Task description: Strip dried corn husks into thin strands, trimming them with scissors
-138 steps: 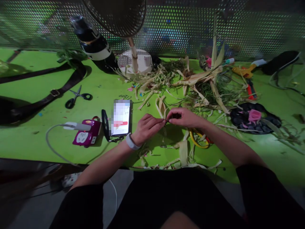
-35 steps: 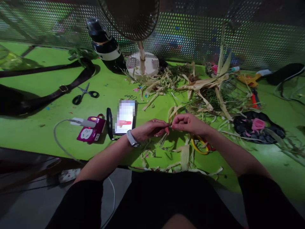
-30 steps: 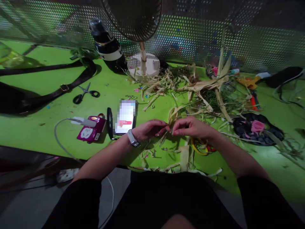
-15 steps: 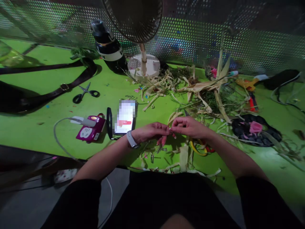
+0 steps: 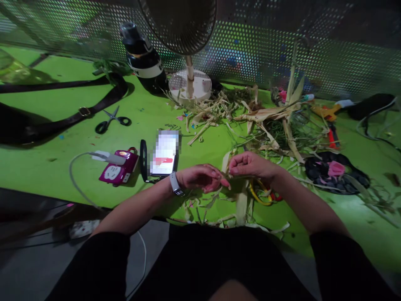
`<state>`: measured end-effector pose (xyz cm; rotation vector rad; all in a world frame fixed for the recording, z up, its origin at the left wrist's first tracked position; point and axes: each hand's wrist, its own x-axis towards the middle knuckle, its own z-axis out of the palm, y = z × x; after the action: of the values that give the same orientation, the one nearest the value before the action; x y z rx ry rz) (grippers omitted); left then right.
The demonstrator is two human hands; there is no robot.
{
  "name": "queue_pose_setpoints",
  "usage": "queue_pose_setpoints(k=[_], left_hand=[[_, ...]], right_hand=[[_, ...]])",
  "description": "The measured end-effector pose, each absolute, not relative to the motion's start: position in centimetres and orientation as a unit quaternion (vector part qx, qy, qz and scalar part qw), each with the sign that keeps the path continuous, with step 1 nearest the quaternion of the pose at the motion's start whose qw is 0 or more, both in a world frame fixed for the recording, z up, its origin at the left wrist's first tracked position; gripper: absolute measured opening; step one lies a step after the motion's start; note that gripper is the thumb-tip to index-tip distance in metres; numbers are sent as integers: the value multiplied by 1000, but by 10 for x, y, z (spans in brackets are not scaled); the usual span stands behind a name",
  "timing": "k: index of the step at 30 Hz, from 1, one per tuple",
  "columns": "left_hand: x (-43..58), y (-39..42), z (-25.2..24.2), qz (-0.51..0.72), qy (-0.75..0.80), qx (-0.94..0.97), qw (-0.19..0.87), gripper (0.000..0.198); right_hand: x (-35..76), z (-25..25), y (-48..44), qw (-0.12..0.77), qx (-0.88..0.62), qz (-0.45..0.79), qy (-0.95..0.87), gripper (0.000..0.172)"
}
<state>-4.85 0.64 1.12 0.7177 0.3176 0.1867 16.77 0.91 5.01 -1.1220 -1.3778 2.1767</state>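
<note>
My left hand [image 5: 203, 177], with a watch [image 5: 177, 184] on its wrist, hovers over the near middle of the table with fingers curled and fingertips closed at the lower end of a pale husk strip [image 5: 226, 161]. Just to its right, my right hand [image 5: 255, 166] pinches thumb against forefinger at the strip's other side. A small gap separates the hands. How the strip runs between the fingertips is partly hidden. Beneath my right wrist lie yellow-and-red handles [image 5: 261, 198]. Husk scraps [image 5: 241, 207] are scattered below the hands.
Left of my hands lie a phone [image 5: 164, 152], a purple device [image 5: 119, 167] with a cable, and black scissors [image 5: 112, 120]. Farther back stand a fan [image 5: 189, 79] and a bottle [image 5: 145, 62]. A husk pile [image 5: 272, 113], a glue gun [image 5: 327, 110] and a dark segmented tray [image 5: 313, 171] lie rightward.
My fingertips, touching before, have drawn slightly apart. The left hand has turned and its fingers have curled more loosely, and the husk strip now shows straighter between the hands.
</note>
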Motion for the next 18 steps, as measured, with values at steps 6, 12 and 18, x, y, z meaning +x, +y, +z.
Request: queue_pose_setpoints(k=[6,12,18], left_hand=[[-53,6,5,26,142,344,928,46],[-44,-3,10,6,126,402,907,48],[-42,-10,8,139,166,348,912,76]], right_hand=[[161,50,10,159,-415,753,-486,44],[156,43,5,135,-408,718,-547,46],[152,42,-2,217,-466,664,-543,45]])
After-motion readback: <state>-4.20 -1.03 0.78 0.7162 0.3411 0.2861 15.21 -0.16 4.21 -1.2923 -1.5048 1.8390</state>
